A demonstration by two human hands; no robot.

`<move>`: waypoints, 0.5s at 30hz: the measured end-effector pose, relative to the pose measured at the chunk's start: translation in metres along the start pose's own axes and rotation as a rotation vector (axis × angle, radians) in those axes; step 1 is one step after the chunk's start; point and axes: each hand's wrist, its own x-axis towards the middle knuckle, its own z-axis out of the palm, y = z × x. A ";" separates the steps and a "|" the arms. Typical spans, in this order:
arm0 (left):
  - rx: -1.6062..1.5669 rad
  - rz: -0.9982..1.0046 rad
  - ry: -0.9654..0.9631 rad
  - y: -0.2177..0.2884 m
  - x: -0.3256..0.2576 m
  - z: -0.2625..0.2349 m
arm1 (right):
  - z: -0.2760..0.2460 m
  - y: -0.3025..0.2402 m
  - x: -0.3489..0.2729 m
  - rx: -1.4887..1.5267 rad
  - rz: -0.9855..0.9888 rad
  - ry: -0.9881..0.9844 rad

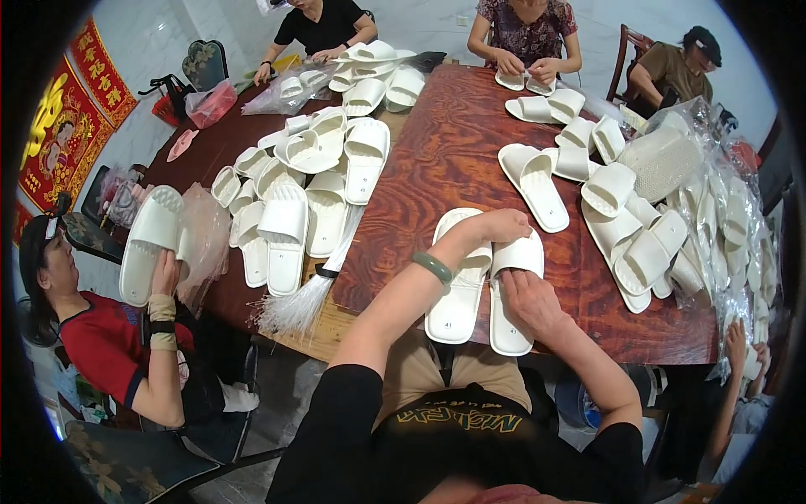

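A pair of white slide slippers lies side by side on the table in front of me, heels toward me. Across the left slipper (454,307) passes my left forearm, with a green bangle at its wrist. My left hand (502,225) is bent over the toe end of the right slipper (510,333), fingers curled together; whatever they pinch is too small to make out. At that slipper's strap opening is my right hand (531,301), its fingers reaching in under the strap and gripping there. The fingertips inside are hidden.
Heaped white slippers (283,220) lie left, more slippers (651,252) and clear plastic bags (739,244) right. A bundle of thin white ties (306,304) lies by the table's (420,151) left edge. Several people work around; one at left holds a slipper (151,239).
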 end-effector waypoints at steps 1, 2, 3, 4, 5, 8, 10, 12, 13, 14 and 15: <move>0.008 0.005 0.000 -0.002 0.000 0.001 | 0.000 -0.002 0.000 -0.021 0.047 -0.066; 0.014 0.008 -0.003 -0.005 0.001 0.002 | 0.000 -0.003 0.000 -0.039 0.096 -0.133; 0.013 0.007 -0.010 -0.005 0.002 0.003 | -0.002 -0.003 0.000 -0.037 0.102 -0.137; 0.004 0.003 0.004 -0.006 0.002 0.004 | -0.004 -0.001 -0.001 -0.022 0.100 -0.216; -0.007 -0.002 0.014 -0.008 0.003 0.006 | -0.004 0.001 -0.001 -0.004 0.101 -0.298; 0.222 0.160 0.097 -0.015 0.015 0.009 | 0.005 0.015 -0.010 -0.008 -0.062 -0.067; 0.572 0.365 0.059 -0.036 0.027 -0.004 | 0.002 0.015 -0.007 0.043 -0.086 -0.116; 0.511 0.362 0.046 -0.021 0.025 -0.004 | 0.006 0.019 -0.012 0.109 -0.083 0.013; 0.317 0.182 0.064 -0.014 0.020 -0.002 | 0.006 0.021 -0.014 0.145 -0.077 -0.002; 0.208 0.144 0.061 -0.013 0.014 -0.005 | 0.005 0.022 -0.012 0.180 -0.082 -0.008; 0.077 0.011 0.045 -0.006 0.008 -0.004 | 0.002 0.023 -0.012 0.176 -0.095 -0.004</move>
